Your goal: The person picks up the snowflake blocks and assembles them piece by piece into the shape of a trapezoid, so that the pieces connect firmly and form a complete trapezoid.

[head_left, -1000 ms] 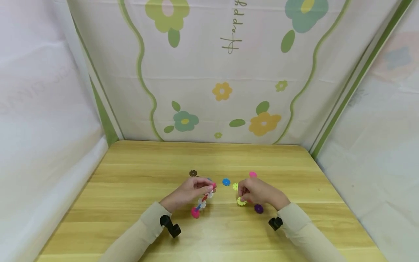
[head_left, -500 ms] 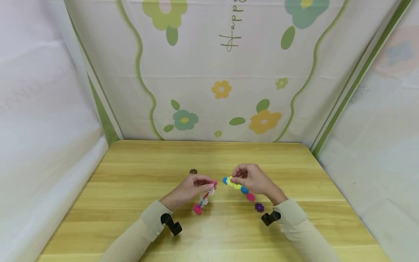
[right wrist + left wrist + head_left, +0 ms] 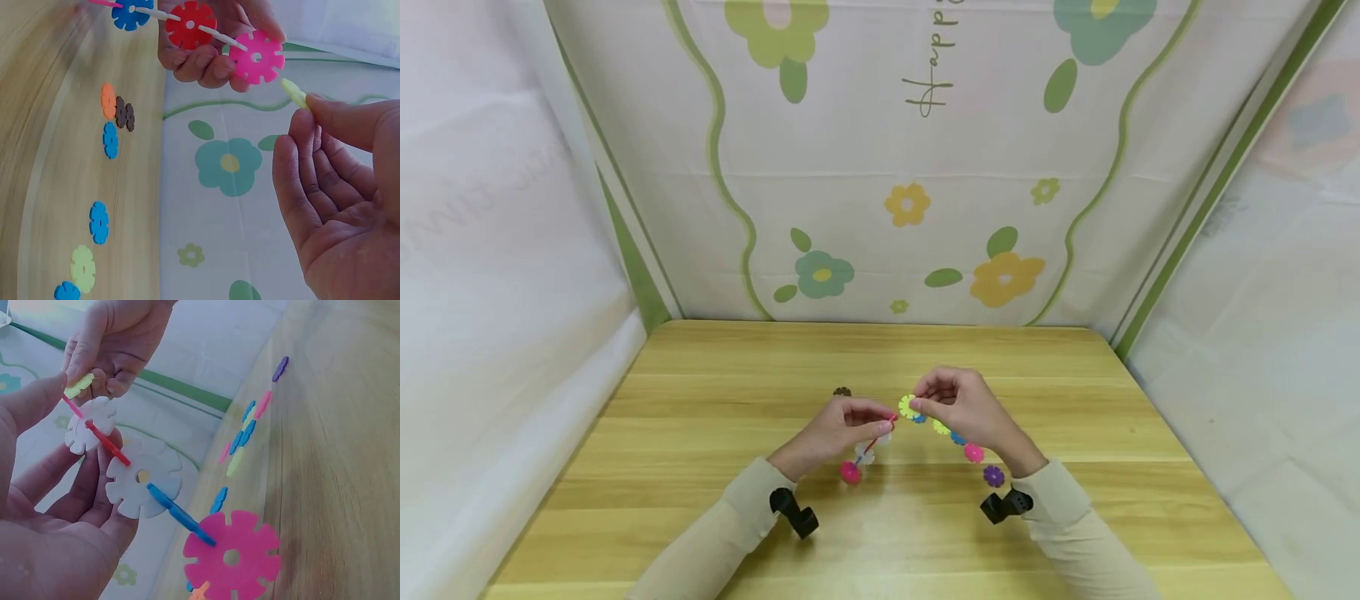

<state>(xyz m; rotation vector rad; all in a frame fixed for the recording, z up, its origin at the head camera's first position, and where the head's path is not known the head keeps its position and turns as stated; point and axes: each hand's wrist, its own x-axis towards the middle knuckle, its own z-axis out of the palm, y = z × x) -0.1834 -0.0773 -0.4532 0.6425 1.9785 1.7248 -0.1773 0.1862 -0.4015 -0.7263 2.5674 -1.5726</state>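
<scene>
My left hand pinches one end of a chain of slotted plastic flower discs. In the left wrist view the chain slants down through a white disc, a blue disc and a pink disc; a red disc shows face-on in the right wrist view. Between thumb and fingertips, my right hand pinches a yellow disc. Seen from the right wrist, that yellow disc is edge-on, a small gap from the chain's pink end disc.
Loose discs lie on the wooden table: a purple disc and a pink disc near my right wrist, blue and yellow ones behind. An orange disc and brown discs lie beyond my left hand. Printed cloth hangs behind the table.
My right hand has picked up the yellow disc from the table and carried it up and left toward the chain's pink end. My left hand stays nearly in place, still holding the chain.
</scene>
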